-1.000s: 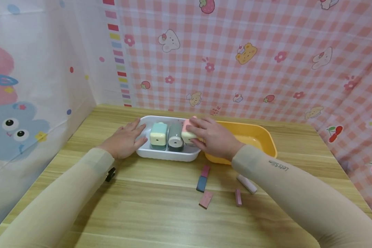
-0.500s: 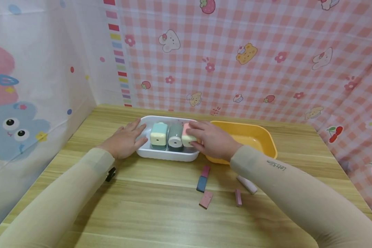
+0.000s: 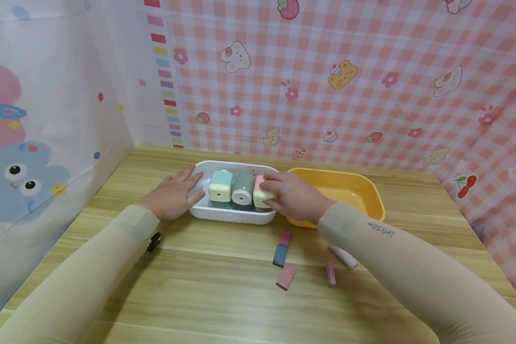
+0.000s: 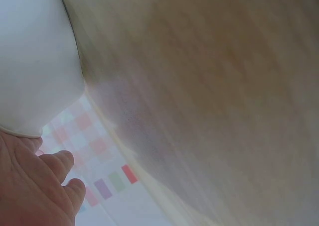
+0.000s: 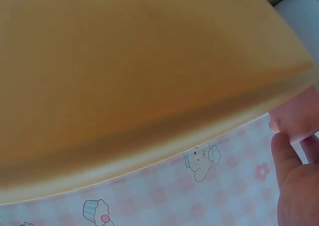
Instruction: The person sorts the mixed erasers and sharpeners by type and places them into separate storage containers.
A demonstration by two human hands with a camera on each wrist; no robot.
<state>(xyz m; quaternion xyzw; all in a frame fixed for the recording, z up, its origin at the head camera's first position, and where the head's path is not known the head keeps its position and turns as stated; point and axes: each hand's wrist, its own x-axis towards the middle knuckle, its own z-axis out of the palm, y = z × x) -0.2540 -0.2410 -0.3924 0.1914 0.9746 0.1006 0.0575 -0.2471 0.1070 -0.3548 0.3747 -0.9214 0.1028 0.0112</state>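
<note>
- Pink-and-cream pencil sharpener (image 3: pixel 260 197), and here it is inside the white tray (image 3: pixel 232 217), at the tray's right end, small dark hole facing the near wall!
- On it, the right hand (image 3: pixel 298 197): reaching in over the white tray's right rim, thumb and fingers gripping the sharpener. Whether the base sits flat on the tray floor, I can't tell.
- At the opposite end, the left hand (image 3: pixel 172 193), fingers spread and touching the white tray's left rim, gripping nothing. The two hands are well apart, the tray between them.
- What a line-up in that white tray! Grey-green sharpener (image 3: pixel 243 184) in the middle, just beside the pink one, its round white front showing a hole; teal-and-cream sharpener (image 3: pixel 220 184) on the left.
- Just right of the white tray, the orange-yellow tray (image 3: pixel 371 200), partly covered by the right hand and sleeve (image 3: pixel 370 243).
- In front of the white tray, toward its right, on the wooden table (image 3: pixel 198 296): a pink-and-blue block (image 3: pixel 280 253) and, near it, a flat pink piece (image 3: pixel 285 277).
- Farther right from the white tray lie a slim pink stick (image 3: pixel 330 275) and a pale stick (image 3: pixel 343 257), just beside the sleeve.
- Behind the white tray, a pink gingham curtain (image 3: pixel 309 62).
</note>
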